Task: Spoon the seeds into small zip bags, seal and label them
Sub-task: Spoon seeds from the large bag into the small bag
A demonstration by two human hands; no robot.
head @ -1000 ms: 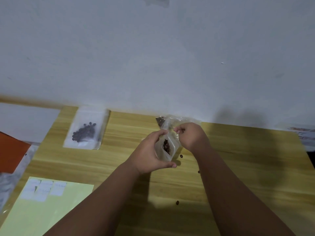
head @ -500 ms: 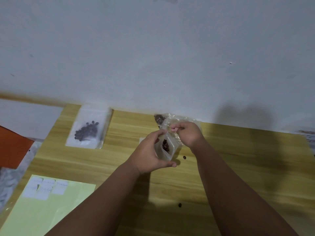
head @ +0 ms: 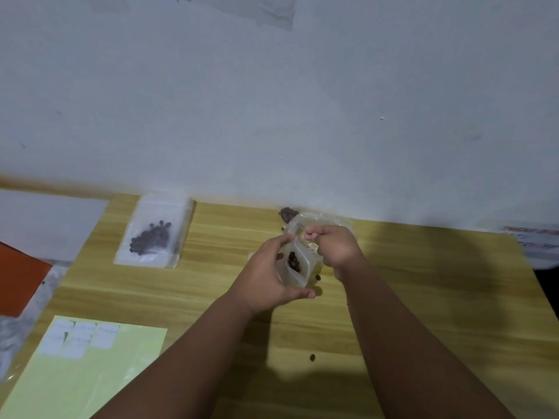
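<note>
Plastic bag (head: 295, 276) stands upright, left fingers (head: 282, 241) curled round it, right fingers (head: 311, 236) pinching its top, so your seeds (head: 294, 263) don't spill.

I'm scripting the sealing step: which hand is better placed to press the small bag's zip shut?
Right, probably. The right hand pinches the small zip bag at its top edge, while the left hand cradles its body.
</note>
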